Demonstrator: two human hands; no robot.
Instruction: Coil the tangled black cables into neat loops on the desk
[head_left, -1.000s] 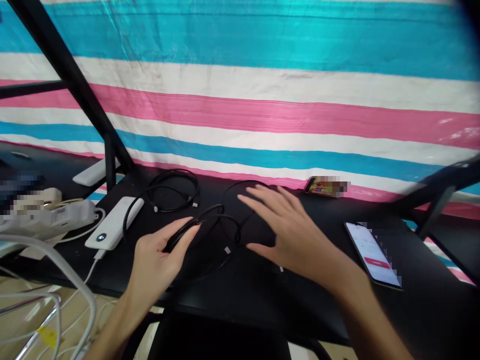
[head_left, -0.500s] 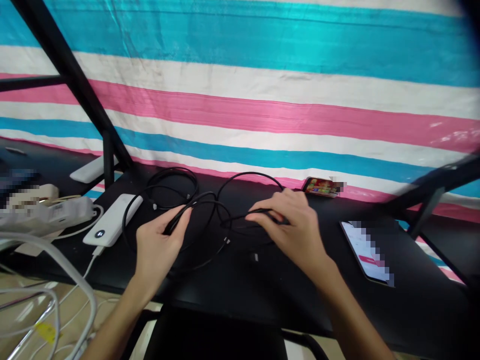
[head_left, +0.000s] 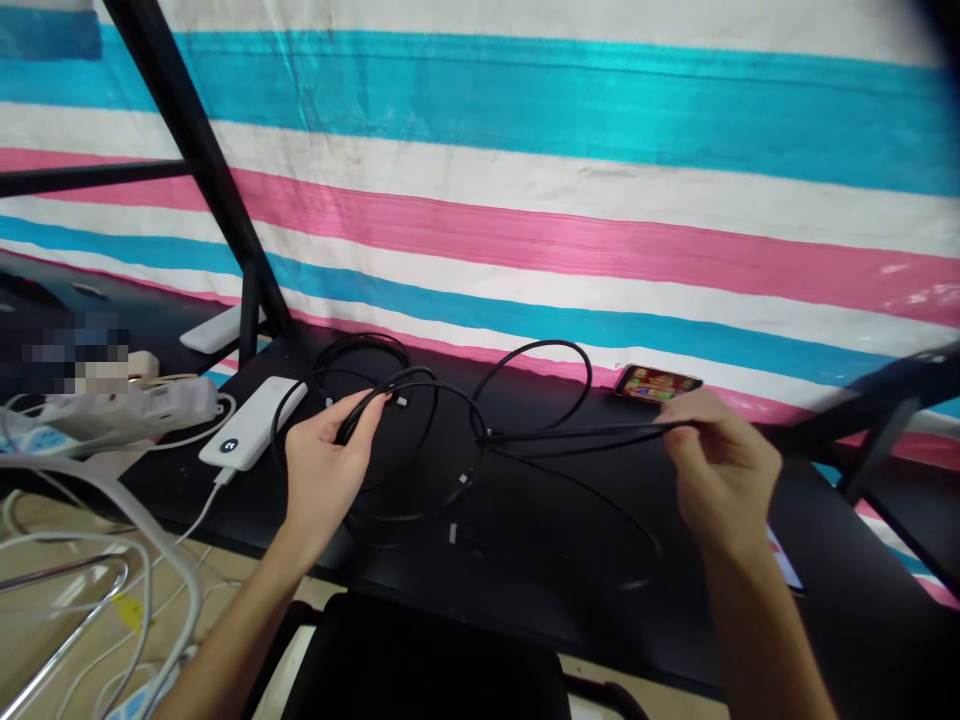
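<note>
1. My left hand (head_left: 326, 475) is closed in a light pinch. Thumb and fingertips grip a doubled stretch of black cable (head_left: 570, 433), just right of the white power bank (head_left: 251, 437).
2. My right hand (head_left: 724, 470) is well to the right of the power bank, thumb and forefinger shut on the cable. From that pinch it runs taut and nearly level back to a knot of loops.
3. The rest lies in slack loops on the black desk (head_left: 540, 590), right of the power bank; I cannot tell whether it is one cable or several.
4. A phone (head_left: 658, 383) with a lit, colourful screen lies far right of the power bank, just beyond my right hand.
5. A white power strip (head_left: 127, 415) sits left of the power bank.
6. Behind the power bank a slanted black post (head_left: 199, 170) rises before a sheet (head_left: 570, 240) striped blue, white and pink.
</note>
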